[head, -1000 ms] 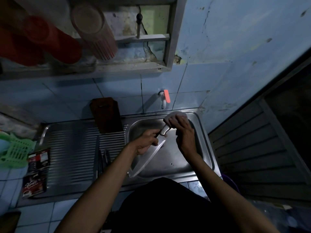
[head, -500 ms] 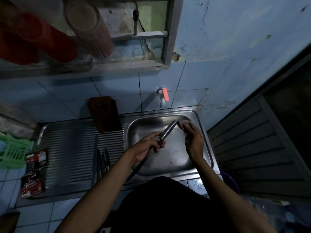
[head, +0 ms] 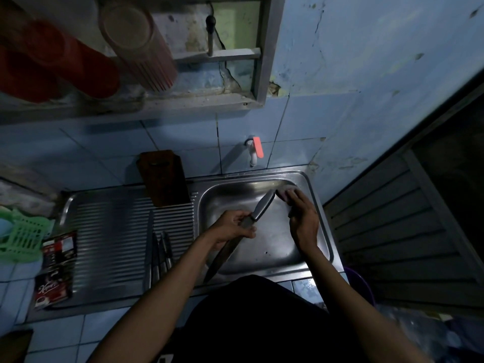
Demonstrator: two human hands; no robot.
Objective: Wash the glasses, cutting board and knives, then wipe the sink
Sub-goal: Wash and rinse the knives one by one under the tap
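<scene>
Overhead, left hand gripping knife over sink, right hand on sponge

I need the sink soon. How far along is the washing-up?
Looks done: the cutting board leans against the wall and three knives lie on the drainboard. In hand: the left hand grips a large knife over the sink while the right hand holds a sponge at its handle. Left: rinsing it, wiping the sink.
</scene>
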